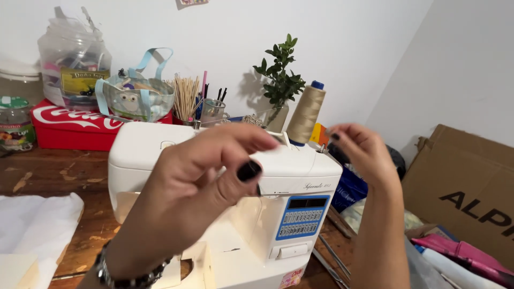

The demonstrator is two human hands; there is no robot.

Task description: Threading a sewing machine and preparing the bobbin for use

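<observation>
So, from the head camera, both my hands are raised above the white sewing machine (225, 176) on the wooden desk (48, 171). My left hand (198, 182) has thumb and forefinger pinched together; my right hand (364, 152) has its fingertips closed too, as if on a thread, though I cannot see any strand between them. The beige thread cone (306, 113) stands upright on the machine's top, just behind my hands. No fabric lies under the needle area; white cloth (32, 225) waits at the desk's left edge, so I judge threading unfinished.
</observation>
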